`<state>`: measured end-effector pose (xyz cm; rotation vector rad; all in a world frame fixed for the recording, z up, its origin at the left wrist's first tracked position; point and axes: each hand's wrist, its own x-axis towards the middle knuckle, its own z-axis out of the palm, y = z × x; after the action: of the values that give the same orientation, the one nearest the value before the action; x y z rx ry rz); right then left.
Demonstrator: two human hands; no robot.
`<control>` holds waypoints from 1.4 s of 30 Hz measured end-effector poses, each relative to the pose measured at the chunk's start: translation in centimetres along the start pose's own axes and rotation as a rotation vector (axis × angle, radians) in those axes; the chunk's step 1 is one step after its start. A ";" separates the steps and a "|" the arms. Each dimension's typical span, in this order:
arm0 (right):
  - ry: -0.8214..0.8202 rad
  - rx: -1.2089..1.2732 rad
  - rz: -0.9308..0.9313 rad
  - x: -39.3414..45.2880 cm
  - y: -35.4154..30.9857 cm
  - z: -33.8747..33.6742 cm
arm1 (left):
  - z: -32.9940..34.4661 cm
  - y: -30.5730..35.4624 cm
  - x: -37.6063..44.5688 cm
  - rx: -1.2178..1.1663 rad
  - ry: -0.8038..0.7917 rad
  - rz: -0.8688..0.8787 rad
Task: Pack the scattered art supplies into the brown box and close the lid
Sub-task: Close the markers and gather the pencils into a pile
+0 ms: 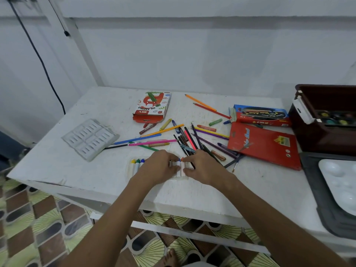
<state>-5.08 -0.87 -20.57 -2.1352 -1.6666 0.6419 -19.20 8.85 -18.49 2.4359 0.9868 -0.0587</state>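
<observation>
A clear plastic tray of markers lies near the table's front edge, with yellow, green and blue caps showing at its left end. My left hand rests on the tray's middle and hides several markers. My right hand pinches an orange-capped marker at the tray's right end. Loose colour pencils and oil pastels lie scattered behind my hands. The brown box stands open at the right, with paint pots inside.
An oil pastels carton lies at the back. An empty clear tray sits at the left. A red pencil case and a blue-red brush box lie near the brown box. A white palette rests on a grey lid at the right.
</observation>
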 end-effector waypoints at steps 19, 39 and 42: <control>0.386 -0.036 0.169 3.8 13.4 -14.1 | -1.4 -2.4 1.3 0.103 -0.248 0.077; 0.111 -0.129 0.265 7.0 19.9 -17.4 | -0.6 -3.6 1.0 0.027 -0.118 0.004; 0.170 -0.151 0.200 6.8 18.9 -17.6 | -0.8 -3.5 0.9 0.037 -0.110 0.006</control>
<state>21.28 1.12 -16.89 -2.4107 -1.4659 0.3853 -20.99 11.90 -19.55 2.4407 0.9373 -0.2086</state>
